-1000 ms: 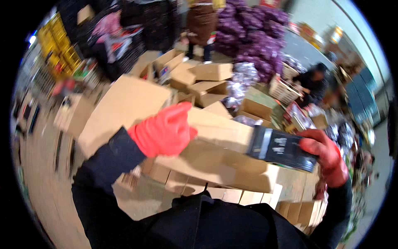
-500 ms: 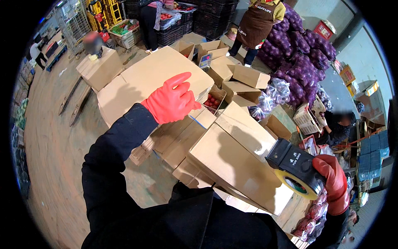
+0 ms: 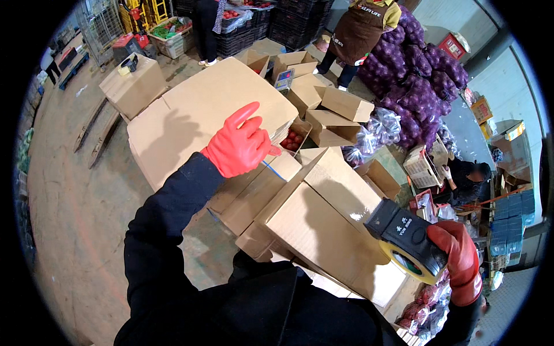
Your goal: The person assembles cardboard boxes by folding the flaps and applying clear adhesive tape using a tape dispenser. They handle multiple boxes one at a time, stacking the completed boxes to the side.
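Tape gun (image 3: 407, 233) is over the right end of the carton (image 3: 323, 225), with the right hand (image 3: 459, 254) wrapped snugly around its back end and the yellow roll (image 3: 392, 256) hanging underneath. Its nose (image 3: 376, 219) points in over the carton, and honestly I can't tell from this angle if it's touching or just above. There's a shiny spot (image 3: 358, 217) on the carton right by it, could be tape, could be glare. The left hand (image 3: 239, 144) looks empty: index stuck out, other fingers half curled, raised off past the carton's left side and not bracing anything. Beyond the carton's far left there's a cardboard stack (image 3: 216, 104), with some tomatoes (image 3: 294, 139) past its far edge.

My read is this is the taping step, either the start of a strip or the end of one, can't say which. Another stroke would call for the nose square on the carton, a steady even pull, and the left hand down flat on the carton so it doesn't skid.
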The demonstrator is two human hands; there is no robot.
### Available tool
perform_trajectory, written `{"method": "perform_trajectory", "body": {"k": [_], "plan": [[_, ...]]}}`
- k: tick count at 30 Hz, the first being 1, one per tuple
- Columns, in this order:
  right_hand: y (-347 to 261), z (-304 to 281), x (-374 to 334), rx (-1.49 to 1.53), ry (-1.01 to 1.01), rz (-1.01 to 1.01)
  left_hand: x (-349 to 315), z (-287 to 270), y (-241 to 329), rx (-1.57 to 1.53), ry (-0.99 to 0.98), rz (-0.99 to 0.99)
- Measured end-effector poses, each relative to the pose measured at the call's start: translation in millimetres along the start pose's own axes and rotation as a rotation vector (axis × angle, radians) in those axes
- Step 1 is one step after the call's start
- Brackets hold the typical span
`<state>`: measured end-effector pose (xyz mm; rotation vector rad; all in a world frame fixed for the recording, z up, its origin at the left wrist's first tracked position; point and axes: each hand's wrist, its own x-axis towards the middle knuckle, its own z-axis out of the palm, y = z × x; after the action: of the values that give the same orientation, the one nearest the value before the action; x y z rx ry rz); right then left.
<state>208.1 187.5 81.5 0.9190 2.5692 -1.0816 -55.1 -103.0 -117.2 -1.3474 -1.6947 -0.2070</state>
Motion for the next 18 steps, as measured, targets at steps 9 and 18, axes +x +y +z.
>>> {"method": "perform_trajectory", "body": {"k": [9, 18], "plan": [[-20, 8, -9, -0.082, 0.067, 0.106, -18, 4, 15, -0.058, -0.026, -0.066], [-16, 15, -10, -0.097, 0.097, -0.055, -28, 6, 26, -0.113, -0.089, -0.015]]}}
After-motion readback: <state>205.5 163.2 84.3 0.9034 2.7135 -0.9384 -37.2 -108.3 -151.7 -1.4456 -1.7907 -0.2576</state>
